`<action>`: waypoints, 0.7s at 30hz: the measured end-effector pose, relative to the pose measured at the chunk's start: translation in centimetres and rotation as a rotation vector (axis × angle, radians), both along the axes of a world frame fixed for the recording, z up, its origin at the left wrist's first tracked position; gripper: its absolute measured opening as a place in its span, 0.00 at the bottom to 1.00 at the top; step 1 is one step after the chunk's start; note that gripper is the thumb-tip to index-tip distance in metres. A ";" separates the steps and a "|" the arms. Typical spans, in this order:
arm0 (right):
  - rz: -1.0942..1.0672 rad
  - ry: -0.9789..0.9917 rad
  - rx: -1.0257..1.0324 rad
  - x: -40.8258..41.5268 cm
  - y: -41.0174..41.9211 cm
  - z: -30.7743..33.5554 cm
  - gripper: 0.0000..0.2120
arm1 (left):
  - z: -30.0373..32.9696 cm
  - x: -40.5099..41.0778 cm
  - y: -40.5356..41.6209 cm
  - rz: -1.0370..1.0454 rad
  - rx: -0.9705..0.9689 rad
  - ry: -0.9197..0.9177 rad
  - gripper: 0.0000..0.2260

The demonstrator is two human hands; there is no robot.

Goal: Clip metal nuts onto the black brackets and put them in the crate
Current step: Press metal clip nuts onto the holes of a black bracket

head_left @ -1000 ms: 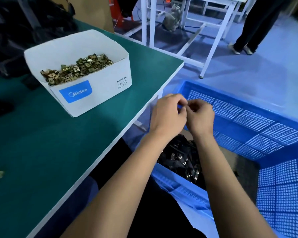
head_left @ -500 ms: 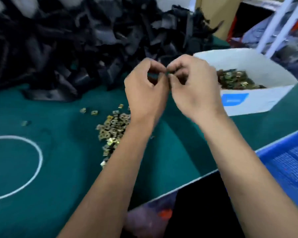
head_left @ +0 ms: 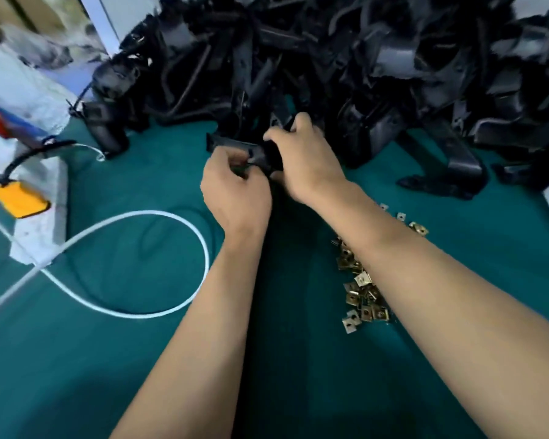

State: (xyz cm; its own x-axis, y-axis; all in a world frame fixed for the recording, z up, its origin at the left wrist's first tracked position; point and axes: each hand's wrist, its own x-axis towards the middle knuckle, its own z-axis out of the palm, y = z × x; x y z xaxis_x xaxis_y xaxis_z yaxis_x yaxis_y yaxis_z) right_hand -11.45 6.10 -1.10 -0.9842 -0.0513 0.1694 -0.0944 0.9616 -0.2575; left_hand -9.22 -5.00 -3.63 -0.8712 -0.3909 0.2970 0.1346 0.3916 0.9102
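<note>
— Firstly, hidden or unclear items?
— Black bracket (head_left: 235, 144): one end juts out left of the hands, the rest is covered by them. Left hand (head_left: 235, 193): fingers curled in at the bracket's near edge, pinching it; fingertips out of sight. Right hand (head_left: 301, 163): fingers wrapped over the bracket's right part, gripping it. Whether a nut sits between the hands, cannot tell. Heap of black brackets (head_left: 377, 58): blurred, cut off at the top and right edges, single pieces hard to separate.
— Metal nuts?
— Loose brass-coloured metal nuts (head_left: 360, 293): scattered on the worktop, partly hidden under the right forearm.
— Writing, brands?
— None legible. Red and blue patches at the far left are too blurred to read.
— Surface and surroundings?
— Dark green worktop (head_left: 124, 359). White cable (head_left: 171, 218): looped on it left of the arms, running off the left edge. White block (head_left: 38, 217) at far left carrying a yellow plug (head_left: 21, 201), with a black cable (head_left: 29, 155) arching above. Pale upright (head_left: 100, 23) behind, top left.
</note>
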 end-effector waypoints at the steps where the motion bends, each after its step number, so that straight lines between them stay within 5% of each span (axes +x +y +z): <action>1: -0.003 0.016 -0.002 -0.1 0.3 0.1 0.27 | 0.0 -0.1 0.0 -0.022 -0.056 0.012 0.13; 6: 0.059 0.303 0.010 2.0 2.6 2.1 0.12 | 0.4 -0.3 0.1 -0.161 -0.514 0.176 0.28; 10: 0.190 0.451 -0.354 4.2 4.2 3.8 0.13 | 0.9 -0.6 0.3 -0.169 -0.592 0.403 0.11; 15: 0.190 0.411 -0.578 6.7 7.5 3.7 0.14 | 2.1 -0.7 -0.6 -0.130 -0.179 0.358 0.06; 18: 0.204 -0.114 -0.366 7.3 10.4 2.9 0.13 | 2.6 -0.6 -1.0 -0.296 0.318 0.268 0.10; 21: 0.185 -0.363 -0.159 8.4 11.8 1.8 0.23 | 2.1 -0.2 -0.4 -0.562 0.652 0.012 0.16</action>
